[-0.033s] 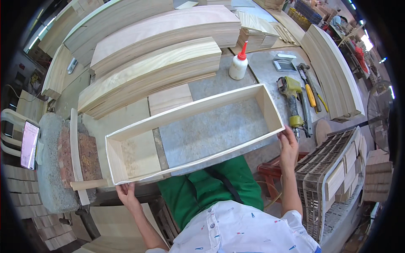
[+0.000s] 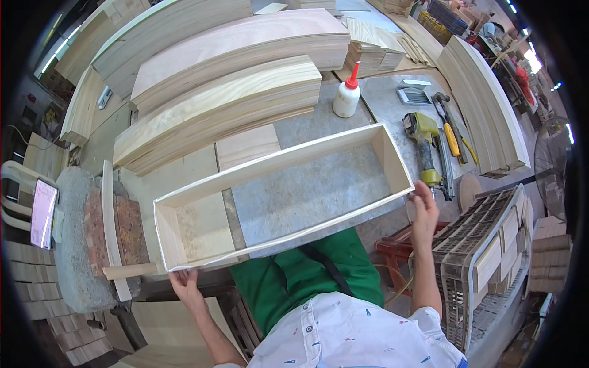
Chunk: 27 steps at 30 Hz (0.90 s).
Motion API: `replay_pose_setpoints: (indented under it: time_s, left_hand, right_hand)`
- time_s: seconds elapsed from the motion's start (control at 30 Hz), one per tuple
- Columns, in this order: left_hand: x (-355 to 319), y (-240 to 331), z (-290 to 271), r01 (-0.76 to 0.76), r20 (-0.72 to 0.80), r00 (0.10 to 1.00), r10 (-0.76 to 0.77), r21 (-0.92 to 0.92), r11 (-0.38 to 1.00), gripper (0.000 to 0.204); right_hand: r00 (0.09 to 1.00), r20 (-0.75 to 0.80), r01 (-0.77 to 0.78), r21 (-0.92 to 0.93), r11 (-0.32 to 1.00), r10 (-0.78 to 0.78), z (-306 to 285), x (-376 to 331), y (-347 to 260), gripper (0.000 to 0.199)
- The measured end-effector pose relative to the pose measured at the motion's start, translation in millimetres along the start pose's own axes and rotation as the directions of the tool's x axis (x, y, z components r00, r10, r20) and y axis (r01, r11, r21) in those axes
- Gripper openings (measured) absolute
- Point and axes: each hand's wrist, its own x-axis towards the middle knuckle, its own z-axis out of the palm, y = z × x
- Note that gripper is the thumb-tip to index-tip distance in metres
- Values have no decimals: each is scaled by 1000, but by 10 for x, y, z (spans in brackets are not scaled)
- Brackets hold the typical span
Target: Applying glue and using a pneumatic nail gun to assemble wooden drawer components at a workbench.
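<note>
A long rectangular wooden frame (image 2: 288, 156) lies on the worktable in front of me, with the tabletop showing through its middle. White lines run along its upper edges. My left hand (image 2: 188, 291) pinches the near left corner from below, its fingers partly hidden under the wood. At the near right corner my right hand (image 2: 424, 216) has its thumb and fingers around the edge. Beyond the frame stands a white bottle with a red nozzle (image 2: 346, 98). Right of the frame lies a yellow-green nail gun (image 2: 423, 138).
Stacks of long boards (image 2: 221, 110) fill the far side. A hammer (image 2: 450, 126) and a tray of staples (image 2: 414, 95) lie at the right. A crate of wood pieces (image 2: 481, 245) stands at lower right. Bricks and a stone block (image 2: 80, 245) sit left, beside a phone (image 2: 43, 214).
My right hand has shifted slightly to the right at the corner, its fingers a little looser. The frame stays in nearly the same place.
</note>
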Motion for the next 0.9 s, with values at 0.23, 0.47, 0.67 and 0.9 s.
replay_pose_setpoints:
  time_s: [0.23, 0.47, 0.67, 0.9]
  left_hand:
    - [-102, 871, -253, -193, -197, 931, 308, 449, 872, 39]
    - [1664, 1307, 472, -381, 167, 918, 359, 615, 690, 47]
    - [3090, 1033, 408, -421, 265, 797, 542, 888, 185, 55]
    - [3547, 1066, 369, -246, 186, 962, 202, 910, 333, 77]
  right_hand:
    - [971, 131, 195, 30, 980, -198, 327, 566, -1021, 30]
    - [799, 451, 537, -235, 810, -399, 1865, 1471, -1333, 31]
    - [733, 556, 672, -504, 542, -392, 2437, 2036, -1031, 31]
    - [804, 520, 551, -472, 688, -288, 2540, 2019, -982, 32]
